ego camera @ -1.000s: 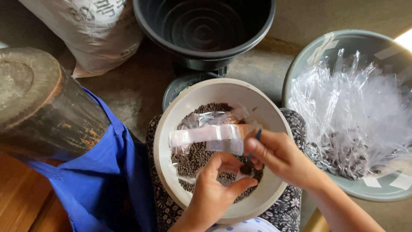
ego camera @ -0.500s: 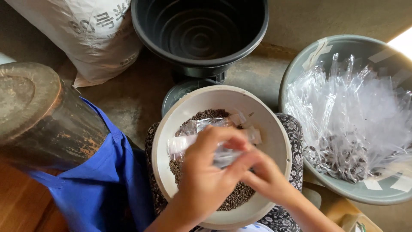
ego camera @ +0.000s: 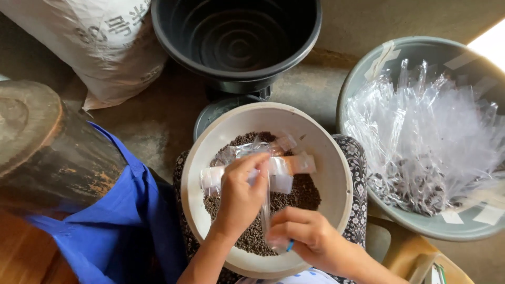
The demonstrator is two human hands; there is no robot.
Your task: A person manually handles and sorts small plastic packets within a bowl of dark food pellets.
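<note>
A cream bowl (ego camera: 336, 173) rests on my lap, holding small dark seeds (ego camera: 300, 197) and a bunch of small clear plastic bags (ego camera: 284, 160). My left hand (ego camera: 239, 202) is over the bowl, fingers pinching the clear bags near their middle. My right hand (ego camera: 310, 236) is at the bowl's near rim, closed on the lower end of one clear bag (ego camera: 266, 205) that stands upright between the two hands. A small blue object (ego camera: 289, 245) shows under its fingers.
A grey basin (ego camera: 368, 79) at the right is heaped with clear bags holding dark seeds. A black tub (ego camera: 236, 37) stands beyond the bowl, a white sack (ego camera: 100, 42) at the upper left, a rusty drum (ego camera: 47, 147) and blue cloth (ego camera: 121, 226) at the left.
My left hand has stayed on the bags. My right hand has dropped from the bunch to the bowl's near rim, drawing one clear bag out upright.
</note>
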